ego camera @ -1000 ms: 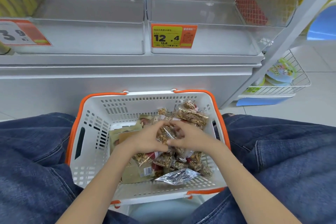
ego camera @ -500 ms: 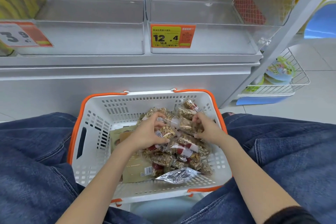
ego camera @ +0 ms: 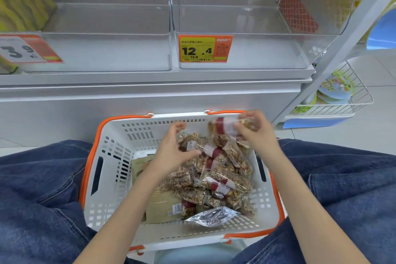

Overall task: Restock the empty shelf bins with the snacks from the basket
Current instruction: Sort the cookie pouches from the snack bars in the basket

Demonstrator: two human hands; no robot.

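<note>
Lifted since 0.5 s ago: 1 snack packet (ego camera: 232, 126), now raised by the right hand (ego camera: 256, 133) to the far rim of the basket (ego camera: 111, 156), where before both hands were down among the pile.

Item 1, basket: white slotted plastic, orange rim, set between the person's denim-clad knees. Its near edge lies closest to the camera.

Item 2, contents, near to far inside the basket: 1 silver foil pouch (ego camera: 212, 216) at the near wall; 1 tan flat pack (ego camera: 162, 208) with a barcode to its left; a heap of clear packets (ego camera: 216, 176) showing brown nut or grain pieces with red-and-white label bands, filling the right half. The left half of the basket floor shows bare white.

Item 3, left hand (ego camera: 173, 150): fingers spread and loosely curved over the heap's far-left part, thumb touching a packet, holding nothing.

Item 4, right hand: fingers and thumb curled around the lifted packet, clear with a red-and-white band, held level with the basket's far rim.

Item 5, beyond the basket: a white shelf front, then 2 clear bins. Left bin (ego camera: 102, 49) carries a 3.9 tag; right bin (ego camera: 257, 49) carries an orange-and-yellow price tag (ego camera: 205, 48) reading 12.4. Both bins stand open on top above the basket.
</note>
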